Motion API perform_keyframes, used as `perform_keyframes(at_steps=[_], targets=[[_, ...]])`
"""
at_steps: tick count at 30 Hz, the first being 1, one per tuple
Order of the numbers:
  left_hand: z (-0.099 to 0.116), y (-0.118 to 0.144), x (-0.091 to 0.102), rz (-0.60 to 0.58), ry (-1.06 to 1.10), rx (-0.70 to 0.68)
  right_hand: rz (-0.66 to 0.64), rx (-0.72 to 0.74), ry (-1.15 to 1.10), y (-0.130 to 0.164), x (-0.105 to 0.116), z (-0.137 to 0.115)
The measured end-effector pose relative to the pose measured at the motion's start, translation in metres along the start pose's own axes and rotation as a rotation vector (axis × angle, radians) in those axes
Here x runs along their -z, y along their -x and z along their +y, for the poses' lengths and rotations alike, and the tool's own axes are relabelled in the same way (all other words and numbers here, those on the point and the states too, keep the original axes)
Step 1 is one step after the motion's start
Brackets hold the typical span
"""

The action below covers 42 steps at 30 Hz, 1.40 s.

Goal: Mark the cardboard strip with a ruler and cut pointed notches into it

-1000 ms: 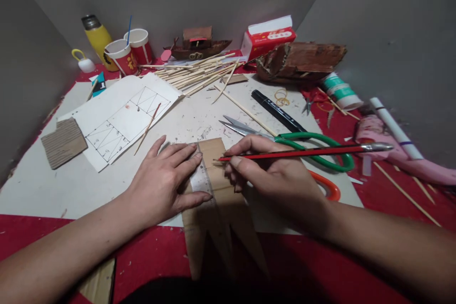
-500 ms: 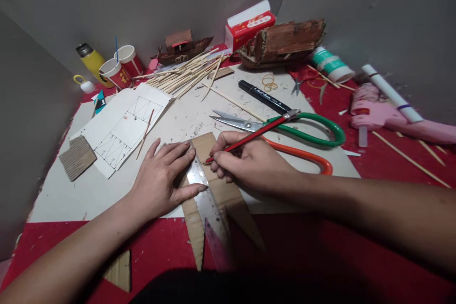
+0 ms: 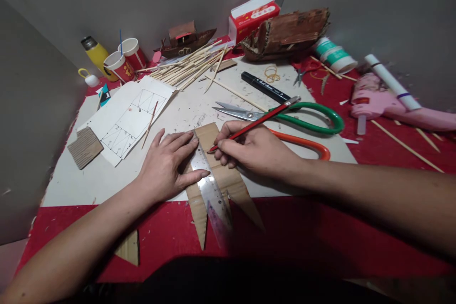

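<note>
- The left hand (image 3: 167,166) lay flat, fingers spread wide, pressing a clear ruler (image 3: 210,187) onto a cardboard piece (image 3: 221,175); its thumb touched the ruler's edge
- The right hand (image 3: 254,149) was closed around a red pencil (image 3: 258,122), tip set on the cardboard just at 3 o'clock of the ruler; the pencil's far end pointed toward 2 o'clock
- The cardboard piece sat near the middle of the worktop (image 3: 64,185), its pointed ends reaching toward 6 o'clock over the red cloth (image 3: 164,232)
- Green-handled scissors (image 3: 306,118) lay just at 1 o'clock of the right hand; a black marker (image 3: 265,88) lay beyond them
- A sheet with drawn lines (image 3: 131,114) lay at 11 o'clock of the left hand; a bundle of wooden sticks (image 3: 188,64) lay at 12 o'clock; a pink glue gun (image 3: 384,104) sat far off at 3 o'clock
</note>
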<state>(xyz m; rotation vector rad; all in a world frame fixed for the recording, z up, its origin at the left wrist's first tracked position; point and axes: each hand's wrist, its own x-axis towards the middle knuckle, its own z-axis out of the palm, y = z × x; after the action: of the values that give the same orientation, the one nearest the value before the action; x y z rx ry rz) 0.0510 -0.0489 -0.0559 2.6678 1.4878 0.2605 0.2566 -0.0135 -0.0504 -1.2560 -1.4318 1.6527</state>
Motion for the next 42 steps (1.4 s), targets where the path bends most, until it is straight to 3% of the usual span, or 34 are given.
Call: perform_keyframes(at_steps=[22,42], targets=[[0.002,0.001,-0.001,0.023,0.043,0.008,-0.033,0.062,0.003,-0.002,0.003,0.011],[0.001,0.000,-0.006,0.030,0.033,-0.020,0.009,0.031,0.305,0.001,0.000,0.005]])
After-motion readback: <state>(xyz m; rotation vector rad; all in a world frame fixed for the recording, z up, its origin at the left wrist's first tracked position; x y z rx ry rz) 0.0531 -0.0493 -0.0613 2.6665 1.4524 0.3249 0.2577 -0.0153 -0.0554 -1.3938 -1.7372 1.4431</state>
